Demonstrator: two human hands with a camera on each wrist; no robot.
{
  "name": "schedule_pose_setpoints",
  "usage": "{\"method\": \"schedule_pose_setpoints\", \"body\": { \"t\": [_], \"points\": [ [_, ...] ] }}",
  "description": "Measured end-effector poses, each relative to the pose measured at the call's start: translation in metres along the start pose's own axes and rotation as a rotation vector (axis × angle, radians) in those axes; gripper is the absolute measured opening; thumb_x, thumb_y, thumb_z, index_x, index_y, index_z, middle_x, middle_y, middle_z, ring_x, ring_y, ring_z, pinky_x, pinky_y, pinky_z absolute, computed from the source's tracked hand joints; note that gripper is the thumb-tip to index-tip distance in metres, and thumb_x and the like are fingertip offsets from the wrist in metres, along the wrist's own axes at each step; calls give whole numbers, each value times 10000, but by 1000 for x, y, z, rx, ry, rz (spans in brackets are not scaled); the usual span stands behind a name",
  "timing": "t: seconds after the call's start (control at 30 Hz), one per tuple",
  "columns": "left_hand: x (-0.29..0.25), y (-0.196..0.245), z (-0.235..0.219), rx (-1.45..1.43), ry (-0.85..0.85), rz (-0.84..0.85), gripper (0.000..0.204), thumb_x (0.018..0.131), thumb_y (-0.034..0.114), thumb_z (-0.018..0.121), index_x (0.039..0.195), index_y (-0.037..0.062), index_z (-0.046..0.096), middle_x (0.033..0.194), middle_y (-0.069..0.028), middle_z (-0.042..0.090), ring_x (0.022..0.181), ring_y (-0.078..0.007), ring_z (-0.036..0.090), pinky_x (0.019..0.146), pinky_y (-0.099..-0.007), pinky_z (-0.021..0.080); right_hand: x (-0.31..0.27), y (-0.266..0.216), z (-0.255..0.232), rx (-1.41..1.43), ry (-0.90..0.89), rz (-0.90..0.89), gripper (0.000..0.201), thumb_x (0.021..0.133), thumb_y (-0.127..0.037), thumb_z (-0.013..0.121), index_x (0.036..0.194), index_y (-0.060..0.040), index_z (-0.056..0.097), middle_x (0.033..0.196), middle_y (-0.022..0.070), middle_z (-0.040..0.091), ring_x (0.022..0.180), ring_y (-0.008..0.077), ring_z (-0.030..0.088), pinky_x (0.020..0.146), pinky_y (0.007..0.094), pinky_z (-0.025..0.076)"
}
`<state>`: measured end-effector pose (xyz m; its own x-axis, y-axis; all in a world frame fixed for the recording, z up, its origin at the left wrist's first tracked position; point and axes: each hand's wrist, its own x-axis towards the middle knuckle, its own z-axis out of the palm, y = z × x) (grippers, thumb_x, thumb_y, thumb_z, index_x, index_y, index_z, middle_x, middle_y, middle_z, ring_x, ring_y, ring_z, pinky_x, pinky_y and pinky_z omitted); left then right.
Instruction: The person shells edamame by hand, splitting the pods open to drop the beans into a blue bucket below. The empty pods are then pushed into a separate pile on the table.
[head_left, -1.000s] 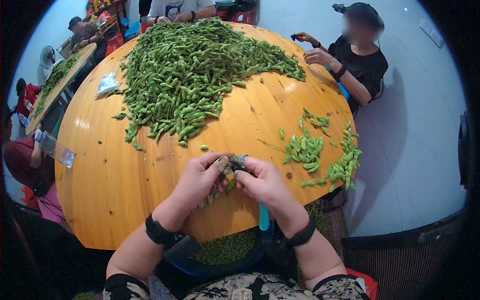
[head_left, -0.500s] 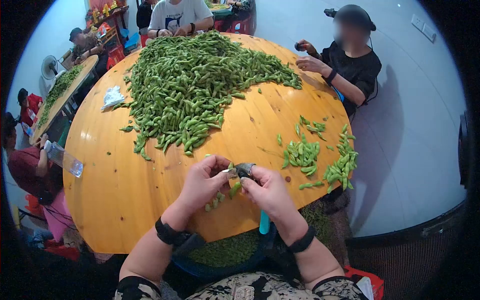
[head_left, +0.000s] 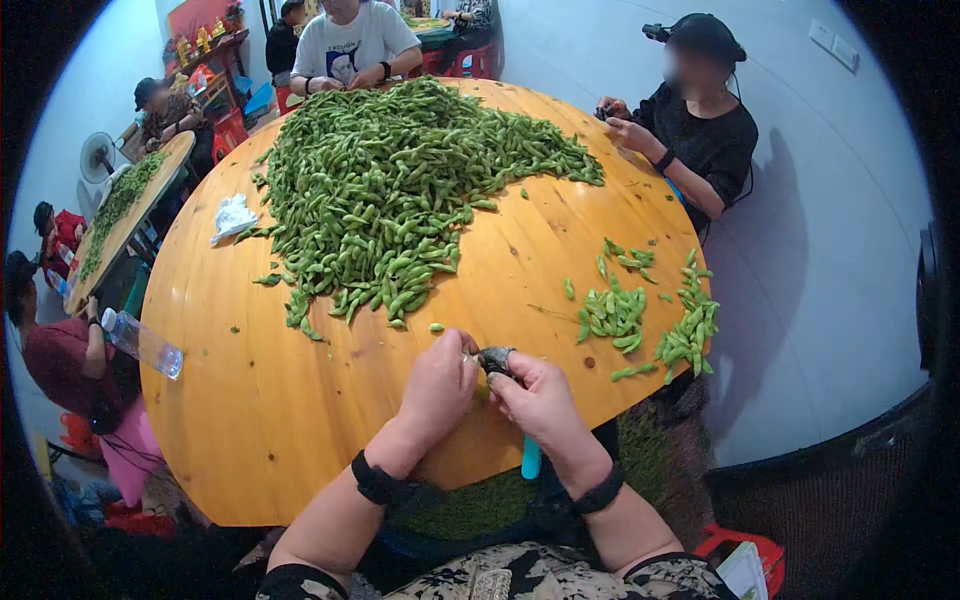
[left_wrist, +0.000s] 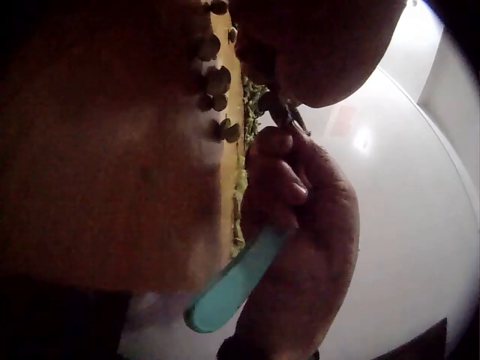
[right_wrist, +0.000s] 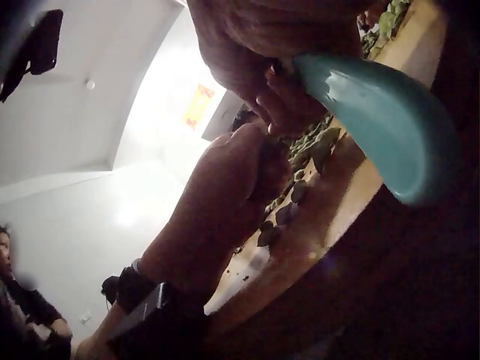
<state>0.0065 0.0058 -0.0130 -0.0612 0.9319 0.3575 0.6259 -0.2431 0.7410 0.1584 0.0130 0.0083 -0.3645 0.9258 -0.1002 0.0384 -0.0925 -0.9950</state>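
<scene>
My right hand (head_left: pixel 545 400) has its fingers curled round a tool with a teal handle (head_left: pixel 531 458), which sticks out below the fist. A dark and silvery covering wraps its index fingertip. Close beside it, the left hand (head_left: pixel 438 392) has curled fingers pinching what looks like a pod, mostly hidden between the hands. Small rounded beans or pods (left_wrist: pixel 218 79) lie by the table edge in the left wrist view. A large heap of green pods (head_left: pixel 370 200) covers the table's far middle. A single pod piece (head_left: pixel 436 327) rests just beyond the left hand.
Smaller groups of pods (head_left: pixel 614 315) lie on the right of the round table (head_left: pixel 240 420). A clear bottle (head_left: pixel 145 345) and white tissue (head_left: pixel 233 218) are on the left. People sit across, at the right and at the left; a red stool (head_left: pixel 740 550) stands lower right.
The head view has shifted, showing more of the room. My left hand has turned, its back now covering the beans and most of the pod. The person at the right has brought both hands together.
</scene>
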Motion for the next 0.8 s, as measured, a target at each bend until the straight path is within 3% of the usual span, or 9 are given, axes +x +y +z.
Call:
{"method": "schedule_pose_setpoints", "body": {
  "t": [0.17,0.23,0.37,0.53,0.67,0.8],
  "points": [
    [4,4,-12,-204,-117,-41,161,858,34,523,1004,-26,553,865,-203,613,812,-305,624,721,-354,485,-1,0,-4,38,41,83,192,863,-51,554,1028,-36,651,665,-55,562,556,22,486,494,194,387],
    [4,8,-13,-381,-187,-192,164,873,29,532,1027,-18,564,870,-190,632,815,-253,638,718,-321,488,-4,-1,-4,93,48,103,197,869,-61,555,1043,-45,649,657,-53,562,535,14,476,474,183,373],
    [6,3,-13,-221,-193,-101,164,860,32,571,1019,-8,566,853,-181,637,788,-227,641,690,-309,488,-8,2,-2,81,76,64,201,876,-77,552,1049,-45,650,645,-49,556,527,13,467,462,182,361],
    [3,1,-8,-2,-86,36,171,827,15,584,994,1,550,827,-189,627,760,-322,641,664,-364,497,-11,-2,-1,144,15,126,186,906,-89,515,1049,-37,622,673,-33,565,493,21,451,428,186,343],
    [0,5,-7,29,-65,42,178,828,5,556,1005,7,538,838,-210,620,790,-395,621,681,-419,497,-9,-8,-5,118,-52,152,142,926,-95,499,1011,-41,599,726,-24,593,502,8,463,424,154,348],
    [1,6,-12,90,-166,51,244,851,23,524,1094,21,506,890,-234,617,851,-423,603,723,-464,489,-4,-15,-8,133,-100,146,133,937,-120,493,978,-45,596,734,-22,598,505,2,471,414,150,347]
  ]
}}
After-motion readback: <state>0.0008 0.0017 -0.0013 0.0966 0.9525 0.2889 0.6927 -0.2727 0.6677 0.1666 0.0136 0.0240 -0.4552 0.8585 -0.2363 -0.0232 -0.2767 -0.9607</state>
